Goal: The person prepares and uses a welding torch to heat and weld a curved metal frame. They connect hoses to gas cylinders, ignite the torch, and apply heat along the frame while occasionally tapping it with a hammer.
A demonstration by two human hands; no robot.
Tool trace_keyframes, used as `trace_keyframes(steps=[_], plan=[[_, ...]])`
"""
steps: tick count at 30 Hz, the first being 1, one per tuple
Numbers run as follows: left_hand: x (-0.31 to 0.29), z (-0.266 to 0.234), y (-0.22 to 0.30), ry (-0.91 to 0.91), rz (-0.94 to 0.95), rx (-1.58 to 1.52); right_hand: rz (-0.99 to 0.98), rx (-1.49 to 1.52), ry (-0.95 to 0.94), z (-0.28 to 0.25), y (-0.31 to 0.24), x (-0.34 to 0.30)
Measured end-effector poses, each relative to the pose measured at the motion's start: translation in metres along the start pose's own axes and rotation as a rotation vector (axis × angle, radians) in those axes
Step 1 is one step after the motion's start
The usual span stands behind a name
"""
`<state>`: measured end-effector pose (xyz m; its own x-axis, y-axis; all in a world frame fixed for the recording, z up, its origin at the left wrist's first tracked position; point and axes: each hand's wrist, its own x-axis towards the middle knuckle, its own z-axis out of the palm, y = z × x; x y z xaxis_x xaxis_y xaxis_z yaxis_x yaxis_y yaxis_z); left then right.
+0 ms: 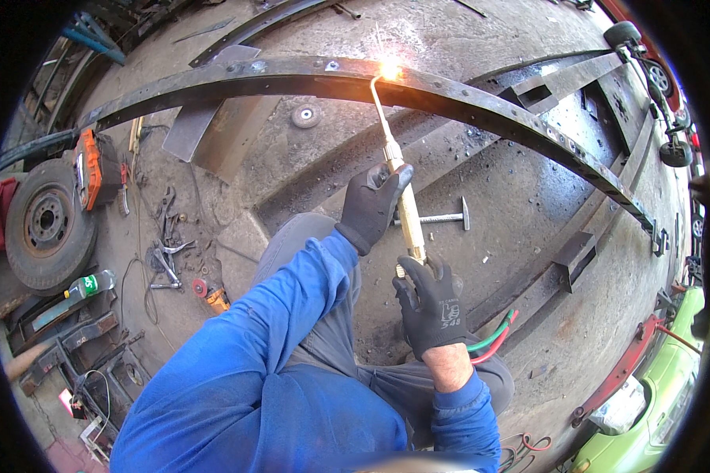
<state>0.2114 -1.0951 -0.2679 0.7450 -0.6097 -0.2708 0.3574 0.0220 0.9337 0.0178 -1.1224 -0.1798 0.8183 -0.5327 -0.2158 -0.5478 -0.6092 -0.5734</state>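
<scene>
Plainly, the long steel beam (pixel 292 75) arches across our view, above the concrete floor. Our brass torch (pixel 409 221) slants up to it, bent tip at the beam's upper edge. Just beside the torch's body lies a hammer (pixel 446 218). Our gloved left hand (pixel 371 206) wraps the torch's body; our gloved right hand (pixel 435 307) grasps its rear end, by a ribbed knob (pixel 401 272). Smallest, a bright glow (pixel 390 69) burns at the tip.

Wears: blue long-sleeved top (pixel 315 406), creased | grey trousers (pixel 323 335) | left hand (pixel 371 201): black glove (pixel 358 224) meeting the sleeve | right hand (pixel 430 296): black glove (pixel 443 331), pale print on back, wrist (pixel 448 367) bare below cuff
</scene>
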Motion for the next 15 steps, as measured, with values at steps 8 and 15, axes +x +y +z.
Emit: trace_keyframes(steps=[8,15], plan=[[0.0021,-0.0022,-0.0047,-0.005,-0.014,-0.004,0.011,0.003,-0.008,-0.0019,-0.0032,0.0007],[0.0013,-0.0018,-0.0050,0.005,0.012,0.028,-0.008,-0.035,-0.001,-0.0013,-0.0026,0.0002]])
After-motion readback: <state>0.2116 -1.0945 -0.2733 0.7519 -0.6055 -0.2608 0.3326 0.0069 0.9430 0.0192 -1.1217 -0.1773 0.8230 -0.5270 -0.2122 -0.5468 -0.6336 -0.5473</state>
